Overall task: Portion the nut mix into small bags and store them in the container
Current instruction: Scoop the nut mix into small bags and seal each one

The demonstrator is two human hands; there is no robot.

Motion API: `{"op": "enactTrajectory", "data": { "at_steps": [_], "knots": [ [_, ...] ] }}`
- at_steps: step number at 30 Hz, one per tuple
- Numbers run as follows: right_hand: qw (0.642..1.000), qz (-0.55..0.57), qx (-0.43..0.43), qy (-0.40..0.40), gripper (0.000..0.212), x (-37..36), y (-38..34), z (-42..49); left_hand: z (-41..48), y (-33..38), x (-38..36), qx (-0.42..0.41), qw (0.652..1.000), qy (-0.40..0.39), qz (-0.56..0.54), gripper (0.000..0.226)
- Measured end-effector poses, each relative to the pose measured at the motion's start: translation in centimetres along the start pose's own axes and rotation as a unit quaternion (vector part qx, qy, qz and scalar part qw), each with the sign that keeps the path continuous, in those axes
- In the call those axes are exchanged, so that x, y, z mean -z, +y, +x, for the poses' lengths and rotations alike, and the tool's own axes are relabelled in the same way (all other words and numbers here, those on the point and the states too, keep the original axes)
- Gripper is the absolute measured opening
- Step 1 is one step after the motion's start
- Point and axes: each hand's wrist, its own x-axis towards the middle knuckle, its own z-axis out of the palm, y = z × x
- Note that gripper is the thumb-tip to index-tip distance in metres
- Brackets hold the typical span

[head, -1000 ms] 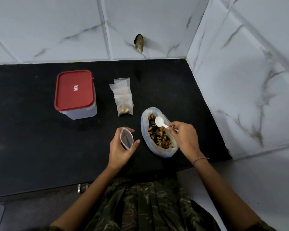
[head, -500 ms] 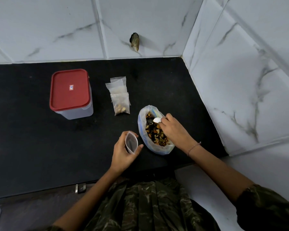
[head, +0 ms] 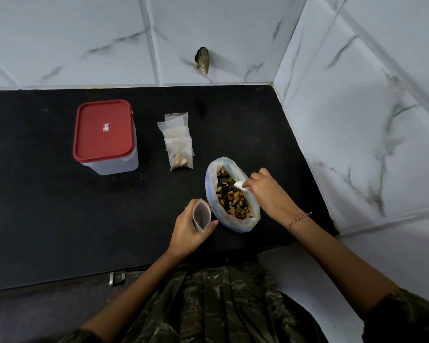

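Note:
A large open plastic bag of nut mix lies on the black counter. My right hand grips a white plastic spoon at the bag's right rim, bowl over the nuts. My left hand holds a small empty zip bag upright with its mouth open, just left of the big bag. A small bag with nuts in it lies in the middle, overlapping a pile of empty small bags. The clear container with a red lid stands shut at the back left.
White marble-pattern tiles close off the back and the right side of the counter. A dark chipped hole marks the back wall. A metal latch sits below the counter's front edge.
My right hand has brought the spoon down from above the big bag to its right rim. The left hand keeps the small open bag beside it.

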Motion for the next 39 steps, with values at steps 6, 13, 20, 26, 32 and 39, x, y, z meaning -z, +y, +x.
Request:
{"op": "enactTrajectory", "data": {
  "at_steps": [6, 13, 20, 26, 32, 39],
  "knots": [
    [0.993, 0.088, -0.052, -0.058, 0.030, 0.0, 0.2, 1.2, 0.2, -0.2, -0.2, 0.006, 0.999, -0.004, -0.040, 0.035],
    [0.921, 0.342, -0.165, -0.089, 0.019, 0.5, 0.4, 1.8, 0.4, -0.3, -0.4, 0.011, 0.999, -0.003, -0.047, 0.031],
    [0.861, 0.451, -0.229, -0.047, 0.019, -1.1, 0.1, 1.7, 0.5, -0.5, -0.6, 0.014, 0.999, -0.002, -0.047, 0.028],
    [0.893, 0.384, -0.226, -0.065, 0.023, -1.5, 0.0, 1.6, 0.7, -0.6, -0.6, 0.016, 0.999, 0.001, -0.043, 0.029],
    [0.891, 0.368, -0.243, -0.110, 0.022, -0.7, 0.5, 2.4, 0.8, -0.6, -0.5, 0.024, 0.998, -0.008, -0.049, 0.032],
    [0.860, 0.414, -0.269, -0.129, 0.019, -0.4, 1.4, 2.7, 0.7, -0.4, -0.1, 0.028, 0.998, -0.023, -0.052, 0.039]
  ]
}}
